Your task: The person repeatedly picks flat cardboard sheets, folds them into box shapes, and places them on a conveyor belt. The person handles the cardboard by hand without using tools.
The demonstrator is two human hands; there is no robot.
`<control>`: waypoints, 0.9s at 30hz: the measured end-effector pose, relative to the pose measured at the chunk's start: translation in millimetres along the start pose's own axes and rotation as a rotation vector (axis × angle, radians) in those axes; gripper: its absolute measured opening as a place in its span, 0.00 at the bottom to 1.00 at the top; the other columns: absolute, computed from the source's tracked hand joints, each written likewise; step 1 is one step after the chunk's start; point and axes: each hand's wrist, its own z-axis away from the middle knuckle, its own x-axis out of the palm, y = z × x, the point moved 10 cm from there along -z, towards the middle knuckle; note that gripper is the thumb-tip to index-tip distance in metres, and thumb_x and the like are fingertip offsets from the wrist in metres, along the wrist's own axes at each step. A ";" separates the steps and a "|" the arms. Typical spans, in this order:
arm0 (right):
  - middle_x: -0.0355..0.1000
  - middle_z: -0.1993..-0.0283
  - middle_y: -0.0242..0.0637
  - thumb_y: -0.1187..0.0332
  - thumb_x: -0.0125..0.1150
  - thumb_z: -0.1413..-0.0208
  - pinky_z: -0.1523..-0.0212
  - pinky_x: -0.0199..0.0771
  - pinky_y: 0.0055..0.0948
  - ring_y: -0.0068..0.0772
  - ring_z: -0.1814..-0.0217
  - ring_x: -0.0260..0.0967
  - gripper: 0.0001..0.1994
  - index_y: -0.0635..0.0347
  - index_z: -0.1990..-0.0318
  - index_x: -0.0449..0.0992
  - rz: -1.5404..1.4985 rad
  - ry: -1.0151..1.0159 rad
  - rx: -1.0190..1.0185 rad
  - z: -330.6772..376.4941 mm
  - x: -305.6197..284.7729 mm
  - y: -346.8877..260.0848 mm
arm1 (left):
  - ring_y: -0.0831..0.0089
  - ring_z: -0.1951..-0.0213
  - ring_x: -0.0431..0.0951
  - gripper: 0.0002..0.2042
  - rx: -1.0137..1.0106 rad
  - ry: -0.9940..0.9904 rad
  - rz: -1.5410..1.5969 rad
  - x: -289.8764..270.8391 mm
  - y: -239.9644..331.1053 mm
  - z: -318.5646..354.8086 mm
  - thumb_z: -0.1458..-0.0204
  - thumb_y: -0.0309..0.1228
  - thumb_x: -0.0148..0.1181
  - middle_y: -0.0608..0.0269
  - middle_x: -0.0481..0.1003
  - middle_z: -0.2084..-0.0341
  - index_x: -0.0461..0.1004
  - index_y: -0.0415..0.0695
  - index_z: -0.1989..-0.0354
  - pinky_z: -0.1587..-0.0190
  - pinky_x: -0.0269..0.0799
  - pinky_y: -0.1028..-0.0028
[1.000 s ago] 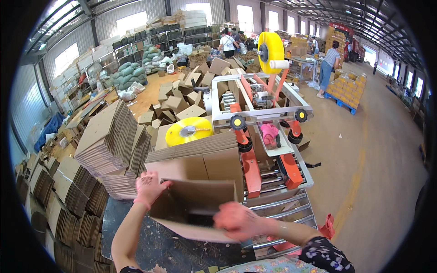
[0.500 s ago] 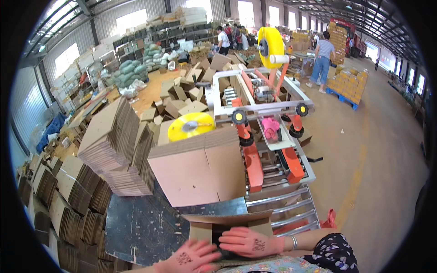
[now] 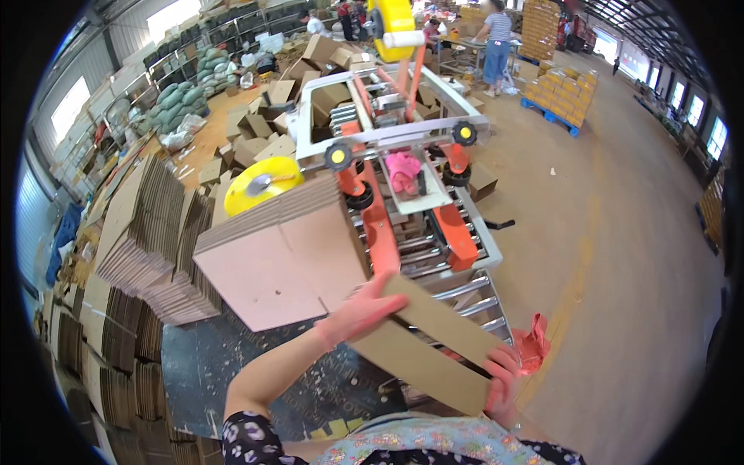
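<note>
A small cardboard box [image 3: 422, 364] is tilted between my two pink-gloved hands, its top flaps folded in with a dark slit between them. My left hand [image 3: 363, 311] grips its far left end. The fingers of my right hand [image 3: 502, 380] wrap round its near right end. The box is over the near end of the metal rollers [image 3: 473, 294], and its underside is hidden. Just beyond, a carton-taping machine [image 3: 395, 139] with orange side guides stands on the roller line. Left of it, a stack of flat cartons [image 3: 271, 256] stands on the dark worktable [image 3: 232, 372].
A yellow tape roll [image 3: 262, 186] lies on the flat cartons, and more folded cartons [image 3: 147, 225] stand at the left. Pink cloth [image 3: 403, 172] rests in the machine's tray. A red rag [image 3: 533, 345] hangs beside the rollers. Beyond, a person [image 3: 496, 46] stands near a loaded pallet [image 3: 562, 97].
The box's upright flaps are now folded in. My hands have moved from over its opening to opposite ends, and the box has been turned and moved toward the rollers. The view has shifted right.
</note>
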 end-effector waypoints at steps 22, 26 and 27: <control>0.61 0.31 0.40 0.52 0.62 0.49 0.28 0.40 0.57 0.45 0.27 0.52 0.33 0.56 0.37 0.66 0.337 -0.394 -0.534 -231.9 411.6 -43.7 | 0.46 0.37 0.60 0.26 0.288 1.149 -1.548 -226.3 -2.9 120.7 0.48 0.43 0.59 0.48 0.67 0.42 0.69 0.41 0.44 0.33 0.43 0.41; 0.65 0.35 0.35 0.53 0.65 0.52 0.28 0.40 0.57 0.40 0.29 0.56 0.23 0.52 0.50 0.73 0.088 -0.434 -0.713 -186.9 386.3 -85.9 | 0.54 0.38 0.63 0.26 0.239 0.843 -1.321 -251.3 4.4 166.5 0.43 0.47 0.54 0.54 0.68 0.43 0.67 0.44 0.41 0.38 0.52 0.47; 0.69 0.39 0.33 0.55 0.65 0.51 0.29 0.44 0.57 0.38 0.31 0.60 0.19 0.51 0.54 0.74 0.008 -0.418 -0.676 -177.1 371.8 -93.7 | 0.57 0.39 0.65 0.25 0.179 0.740 -1.250 -249.0 -1.0 165.4 0.43 0.48 0.53 0.56 0.70 0.44 0.68 0.45 0.41 0.40 0.54 0.48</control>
